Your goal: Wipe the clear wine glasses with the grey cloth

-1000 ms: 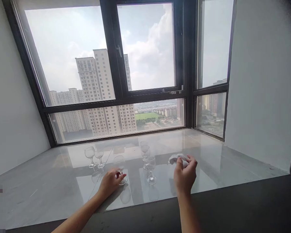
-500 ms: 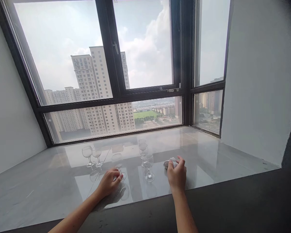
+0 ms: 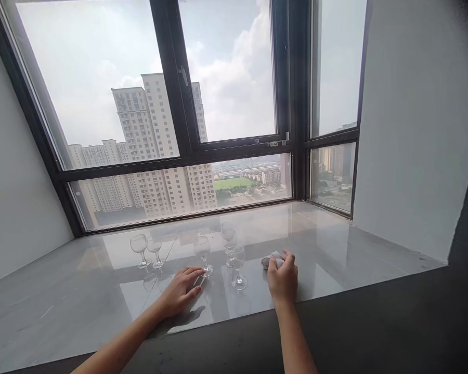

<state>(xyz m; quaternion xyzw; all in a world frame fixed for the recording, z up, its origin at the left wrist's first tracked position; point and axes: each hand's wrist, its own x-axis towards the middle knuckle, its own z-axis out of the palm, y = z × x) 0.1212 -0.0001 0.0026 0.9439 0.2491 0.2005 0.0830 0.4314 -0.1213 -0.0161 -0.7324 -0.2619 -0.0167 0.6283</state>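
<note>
My left hand (image 3: 181,292) lies low over the sill with its fingers stretched out and apart. Its fingertips are at the foot of an upright clear stemmed glass (image 3: 202,246); whether they touch it I cannot tell. My right hand (image 3: 284,278) is closed round a crumpled white cloth (image 3: 276,257), resting on the sill. Between the hands stands another stemmed glass (image 3: 237,255), nearest the front edge. Just behind it is a further glass (image 3: 229,238), partly overlapped.
Two more stemmed glasses, a left one (image 3: 138,243) and its neighbour (image 3: 154,244), stand close together on the glossy grey sill (image 3: 81,296). A dark-framed window (image 3: 234,150) borders the back, with a white wall (image 3: 409,135) to the right.
One glass has moved back and slightly right, away from the front edge. My left hand has gone from bent fingers at its foot to outstretched fingers. The right hand still grips the cloth.
</note>
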